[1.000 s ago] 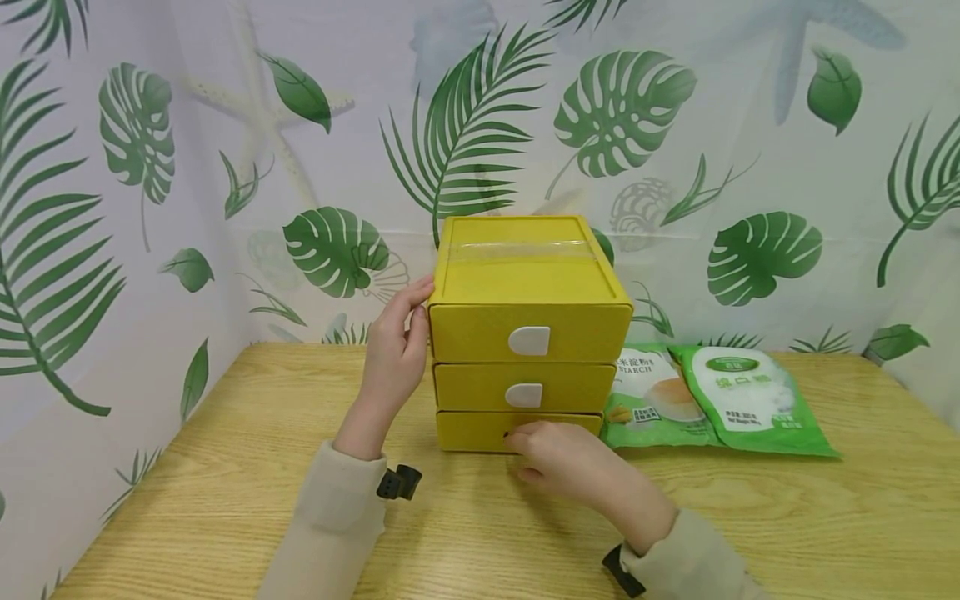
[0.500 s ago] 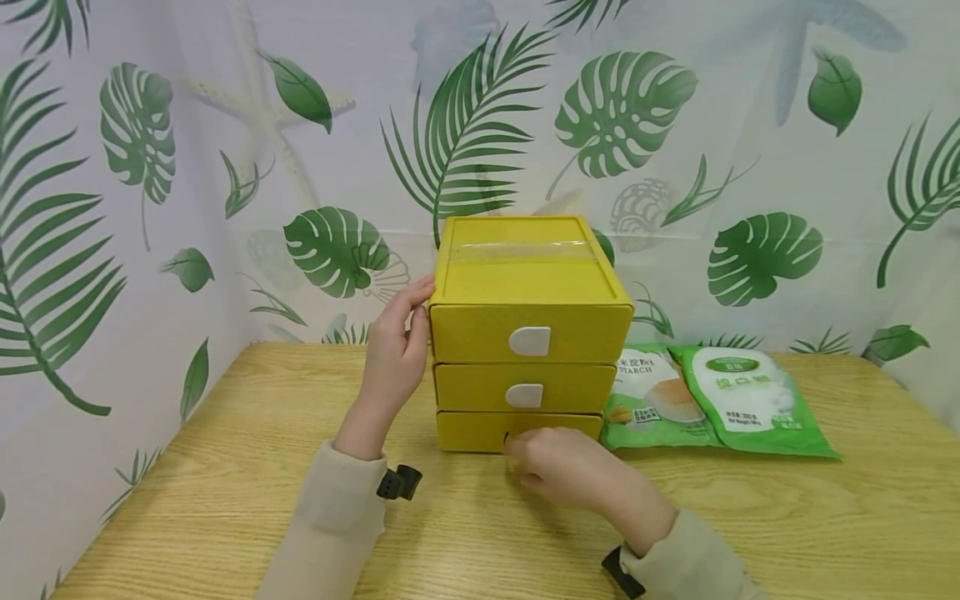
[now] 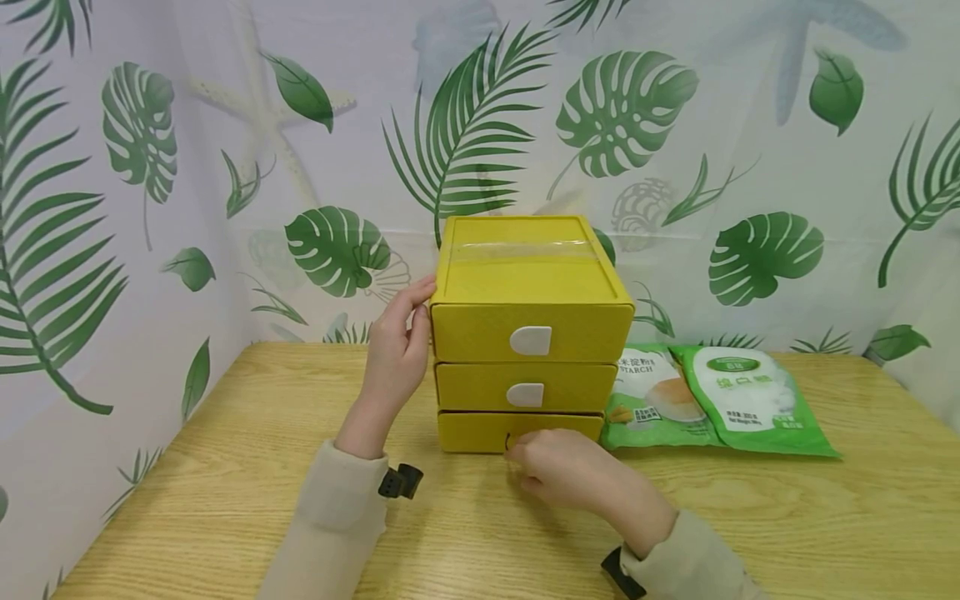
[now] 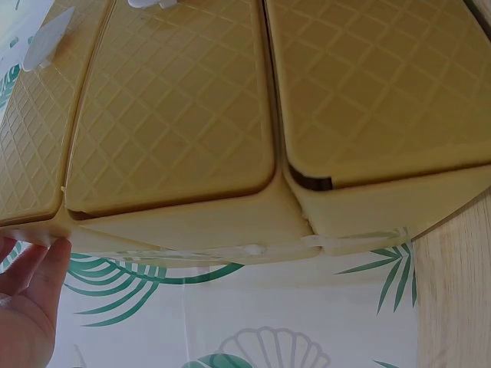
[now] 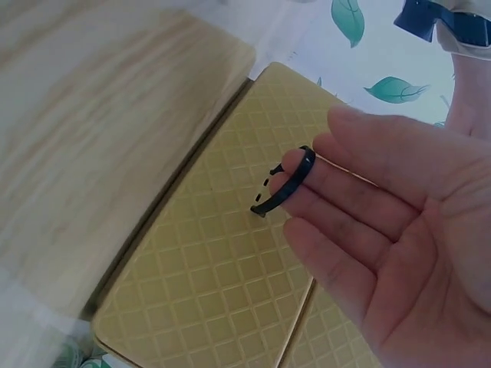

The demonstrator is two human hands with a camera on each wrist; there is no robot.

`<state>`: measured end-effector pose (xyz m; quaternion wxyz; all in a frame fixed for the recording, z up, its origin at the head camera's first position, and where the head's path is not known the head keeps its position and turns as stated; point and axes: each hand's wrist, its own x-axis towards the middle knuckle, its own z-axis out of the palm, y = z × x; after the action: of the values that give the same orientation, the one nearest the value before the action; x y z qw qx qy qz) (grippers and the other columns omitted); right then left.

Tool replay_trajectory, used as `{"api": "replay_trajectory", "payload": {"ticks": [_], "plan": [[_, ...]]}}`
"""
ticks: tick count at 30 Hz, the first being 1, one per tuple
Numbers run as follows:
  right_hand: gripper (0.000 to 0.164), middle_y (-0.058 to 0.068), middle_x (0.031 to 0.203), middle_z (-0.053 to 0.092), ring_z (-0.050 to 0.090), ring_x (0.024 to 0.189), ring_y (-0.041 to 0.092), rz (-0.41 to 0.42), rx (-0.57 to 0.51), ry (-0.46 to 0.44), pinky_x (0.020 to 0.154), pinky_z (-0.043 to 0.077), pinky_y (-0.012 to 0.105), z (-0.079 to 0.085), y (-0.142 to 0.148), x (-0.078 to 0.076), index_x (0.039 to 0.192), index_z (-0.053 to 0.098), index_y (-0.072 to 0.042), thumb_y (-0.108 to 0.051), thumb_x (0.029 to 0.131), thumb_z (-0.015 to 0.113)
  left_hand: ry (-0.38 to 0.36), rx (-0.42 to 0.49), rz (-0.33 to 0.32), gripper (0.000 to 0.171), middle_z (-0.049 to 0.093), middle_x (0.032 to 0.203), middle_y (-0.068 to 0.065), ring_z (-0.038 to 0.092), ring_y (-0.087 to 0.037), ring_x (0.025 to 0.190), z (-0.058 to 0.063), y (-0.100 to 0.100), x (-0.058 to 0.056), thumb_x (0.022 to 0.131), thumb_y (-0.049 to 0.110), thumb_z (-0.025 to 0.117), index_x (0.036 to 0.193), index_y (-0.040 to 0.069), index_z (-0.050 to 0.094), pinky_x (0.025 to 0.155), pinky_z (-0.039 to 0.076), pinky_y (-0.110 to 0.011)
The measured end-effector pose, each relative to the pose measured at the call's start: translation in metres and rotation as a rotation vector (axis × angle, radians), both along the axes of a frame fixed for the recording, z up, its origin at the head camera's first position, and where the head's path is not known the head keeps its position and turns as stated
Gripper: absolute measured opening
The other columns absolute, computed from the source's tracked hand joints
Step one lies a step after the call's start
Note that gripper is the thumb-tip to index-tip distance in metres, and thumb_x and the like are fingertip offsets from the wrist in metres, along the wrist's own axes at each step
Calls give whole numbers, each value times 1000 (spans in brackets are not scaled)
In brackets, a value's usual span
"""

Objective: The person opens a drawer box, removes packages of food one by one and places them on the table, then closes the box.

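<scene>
A yellow three-drawer cabinet (image 3: pixel 525 275) stands on the table. Its upper two drawers carry white tab pulls, and the bottom drawer (image 3: pixel 468 432) has a black loop handle (image 5: pixel 295 184). Two fingers of my right hand (image 3: pixel 570 467) are hooked through that loop, as the right wrist view shows. A narrow dark gap runs along the bottom drawer's upper edge. My left hand (image 3: pixel 397 350) rests against the cabinet's left side near the top, its fingertips on the upper edge. In the left wrist view its thumb and fingers touch the cabinet's side.
Two green and white packets, a starch bag (image 3: pixel 656 400) and a sugar-like bag (image 3: pixel 750 400), lie right of the cabinet. Clear tape (image 3: pixel 525 248) crosses the cabinet's top. Behind the wooden table (image 3: pixel 465 533) hangs a leaf-patterned cloth (image 3: pixel 630 108).
My right fingers have dropped slightly and now hook the black loop, which shows more plainly. The gap above the bottom drawer looks a little darker. My left hand stays in place.
</scene>
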<state>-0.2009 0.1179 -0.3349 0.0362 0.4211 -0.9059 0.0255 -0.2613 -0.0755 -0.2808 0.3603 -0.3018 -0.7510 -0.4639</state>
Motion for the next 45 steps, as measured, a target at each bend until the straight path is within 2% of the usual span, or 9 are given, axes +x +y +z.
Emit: {"api": "replay_trajectory", "payload": {"ticks": [5, 10, 16, 23, 32, 36, 41, 45], "plan": [[10, -6, 69, 51, 46, 57, 6, -5, 8, -19, 48, 40, 21, 2, 0, 2, 76, 57, -11, -11, 66, 60, -3, -1, 2, 25, 43, 112, -6, 39, -10, 100, 0, 0, -1, 83, 4, 33, 103, -1, 48, 38, 36, -18], [6, -7, 66, 49, 42, 53, 5, -8, 10, -57, 46, 37, 20, 5, 0, 6, 71, 56, -12, -9, 66, 59, -4, 9, 0, 25, 44, 112, -7, 38, -10, 102, -1, 0, -2, 83, 3, 33, 103, -1, 48, 45, 41, -19], [9, -9, 62, 46, 39, 52, 4, 13, 26, -126, 46, 36, 19, 13, 0, 13, 67, 55, -13, -5, 64, 59, -7, 8, 5, 25, 44, 112, -7, 38, -10, 102, -2, 0, -2, 83, 3, 33, 103, -1, 48, 53, 44, -19], [10, -9, 61, 44, 37, 51, 4, 23, 50, -172, 47, 35, 18, 18, -1, 22, 67, 54, -13, -4, 65, 57, -18, 9, 1, 25, 43, 112, -7, 37, -10, 102, -1, 0, -1, 83, 3, 33, 103, -1, 48, 41, 39, -18], [9, -9, 62, 46, 41, 53, 3, 39, 67, -192, 48, 37, 18, 21, -1, 32, 67, 55, -13, -5, 65, 58, -23, 13, 1, 25, 44, 111, -8, 38, -11, 102, 0, 0, 0, 83, 1, 34, 103, -2, 48, 53, 44, -20], [11, -11, 60, 42, 38, 50, 2, 49, 73, -193, 46, 35, 17, 21, 0, 37, 67, 53, -15, -5, 66, 57, -28, 23, 2, 24, 45, 109, -12, 39, -15, 101, 6, 3, 7, 81, -3, 35, 101, -5, 48, 57, 45, -24], [12, -13, 61, 39, 33, 47, 3, 50, 84, -227, 43, 31, 17, 21, 2, 43, 69, 54, -16, -4, 67, 56, -28, 23, 24, 23, 45, 108, -16, 40, -20, 100, 15, 6, 20, 80, -7, 34, 99, -9, 47, 51, 45, -25], [15, -13, 60, 37, 29, 45, 5, 66, 87, -213, 40, 27, 17, 21, 4, 50, 65, 52, -17, -3, 66, 55, -28, 19, 32, 23, 45, 108, -17, 40, -20, 100, 17, 6, 21, 80, -7, 34, 99, -10, 47, 50, 44, -25]]}}
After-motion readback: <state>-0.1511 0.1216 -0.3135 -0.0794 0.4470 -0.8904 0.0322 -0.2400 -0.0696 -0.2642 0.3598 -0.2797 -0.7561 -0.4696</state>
